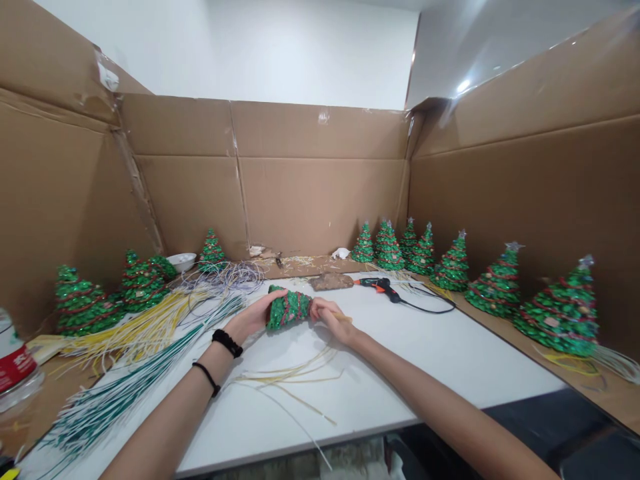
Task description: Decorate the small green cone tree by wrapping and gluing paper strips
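Note:
A small green tree (289, 310) with dark red trim lies on its side above the white board, its wide end to the left. My left hand (256, 315) is wrapped round the wide end, with two black bands on that wrist. At the narrow right end, the fingers of my right hand (331, 319) are pinched together at the tip; what they hold there is too small to make out. Pale yellow strands (285, 381) lie on the board below both hands.
Bundles of green-white strands (145, 380) and yellow strands (145, 323) lie at left, near a bottle (17, 367). A glue gun (383, 287) with a black cord lies behind my right hand. Finished-looking trees (493, 283) line the right edge; more trees (85, 303) stand left. Cardboard walls (320, 193) surround the table.

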The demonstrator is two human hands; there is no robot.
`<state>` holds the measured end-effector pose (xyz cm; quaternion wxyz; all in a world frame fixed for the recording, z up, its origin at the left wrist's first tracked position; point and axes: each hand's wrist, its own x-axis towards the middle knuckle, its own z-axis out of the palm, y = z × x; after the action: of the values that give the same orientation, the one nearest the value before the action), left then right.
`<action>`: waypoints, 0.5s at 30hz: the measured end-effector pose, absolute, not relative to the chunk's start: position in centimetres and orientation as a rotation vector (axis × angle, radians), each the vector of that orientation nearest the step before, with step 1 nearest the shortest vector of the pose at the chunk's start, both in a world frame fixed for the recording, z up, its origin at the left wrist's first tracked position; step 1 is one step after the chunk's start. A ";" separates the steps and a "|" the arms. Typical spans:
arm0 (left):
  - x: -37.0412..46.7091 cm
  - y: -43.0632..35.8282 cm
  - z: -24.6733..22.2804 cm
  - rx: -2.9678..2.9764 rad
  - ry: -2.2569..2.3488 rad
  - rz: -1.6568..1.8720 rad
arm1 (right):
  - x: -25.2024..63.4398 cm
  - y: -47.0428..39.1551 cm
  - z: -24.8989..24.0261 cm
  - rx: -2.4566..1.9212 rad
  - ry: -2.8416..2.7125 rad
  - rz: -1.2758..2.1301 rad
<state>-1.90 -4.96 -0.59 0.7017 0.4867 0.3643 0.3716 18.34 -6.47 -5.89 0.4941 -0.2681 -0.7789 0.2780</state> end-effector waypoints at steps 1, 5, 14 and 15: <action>-1.9 -4.9 -0.6 1.087 0.812 0.839 | 18.3 -6.4 -5.9 -0.648 -1.905 0.661; -2.0 -4.8 -0.7 1.086 0.831 0.869 | 18.5 -6.5 -5.9 -0.638 -2.014 0.546; -2.1 -4.7 -0.6 1.108 0.854 0.864 | 18.8 -6.9 -4.9 -0.534 -2.256 0.229; -2.1 -4.7 -0.7 1.112 0.855 0.870 | 18.8 -6.9 -4.9 -0.534 -2.264 0.209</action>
<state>-2.12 -4.66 -0.69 0.6782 0.4951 0.3805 0.3875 18.77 -6.91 -4.85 0.3924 -0.2103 -0.8917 0.0821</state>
